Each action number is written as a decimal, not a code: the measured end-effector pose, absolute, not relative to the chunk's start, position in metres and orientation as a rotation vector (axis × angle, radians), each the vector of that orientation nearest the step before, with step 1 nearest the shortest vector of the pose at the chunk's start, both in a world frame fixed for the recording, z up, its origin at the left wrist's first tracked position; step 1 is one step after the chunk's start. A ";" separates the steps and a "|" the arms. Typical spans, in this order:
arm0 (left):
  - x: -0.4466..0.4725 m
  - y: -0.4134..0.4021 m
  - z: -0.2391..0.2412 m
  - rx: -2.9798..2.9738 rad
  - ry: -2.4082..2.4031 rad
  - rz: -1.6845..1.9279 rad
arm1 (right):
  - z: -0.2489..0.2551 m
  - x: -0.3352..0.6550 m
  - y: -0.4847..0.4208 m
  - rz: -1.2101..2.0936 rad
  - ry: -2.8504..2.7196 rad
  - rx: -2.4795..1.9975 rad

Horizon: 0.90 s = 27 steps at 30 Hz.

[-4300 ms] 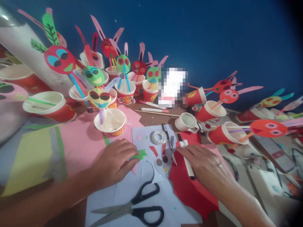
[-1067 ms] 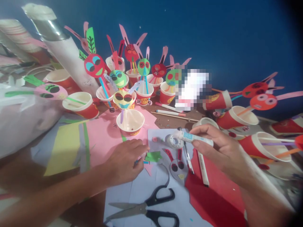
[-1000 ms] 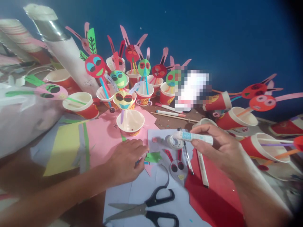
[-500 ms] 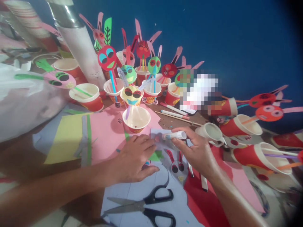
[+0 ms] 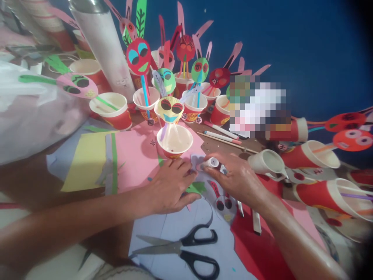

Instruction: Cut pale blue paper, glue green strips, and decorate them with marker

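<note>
My right hand (image 5: 237,179) grips a white glue stick (image 5: 212,162) between thumb and fingers. The tube is tilted, its far end pointing left and down at a bluish-grey piece of paper (image 5: 197,158) by my left fingertips. What lies right under the tip is partly hidden. My left hand (image 5: 171,186) rests palm down, fingers stretched and thumb apart, over pink and light blue paper. A green paper scrap (image 5: 196,188) sticks out beside its thumb. Below my right hand lies a grey paper face (image 5: 223,210) with dark eyes and red-marked ears.
Open black-handled scissors (image 5: 182,247) lie on light blue paper (image 5: 163,225) in front. A paper cup (image 5: 175,142) stands just beyond my left hand. Several red-and-white cups with paper faces crowd the back and right. A white mug (image 5: 266,163) is right of my right hand.
My right hand has shifted left, bringing the glue stick to my left fingertips and tipping its base toward me. The left hand keeps its flat pose. The whole view has shifted slightly.
</note>
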<state>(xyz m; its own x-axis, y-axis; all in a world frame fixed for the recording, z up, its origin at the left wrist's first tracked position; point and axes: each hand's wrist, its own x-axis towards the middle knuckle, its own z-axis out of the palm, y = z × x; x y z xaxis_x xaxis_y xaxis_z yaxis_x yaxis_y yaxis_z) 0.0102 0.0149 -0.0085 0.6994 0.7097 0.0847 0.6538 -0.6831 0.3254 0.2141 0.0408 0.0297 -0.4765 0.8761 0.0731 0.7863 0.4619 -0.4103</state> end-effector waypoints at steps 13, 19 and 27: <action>0.011 0.018 -0.010 2.671 1.084 0.291 | 0.027 0.210 0.045 0.474 -2.510 -1.468; 0.013 0.018 -0.013 2.692 1.084 0.313 | 0.026 0.206 0.048 0.426 -2.529 -1.463; 0.014 0.018 -0.010 2.705 1.103 0.263 | 0.025 0.205 0.049 0.502 -2.461 -1.522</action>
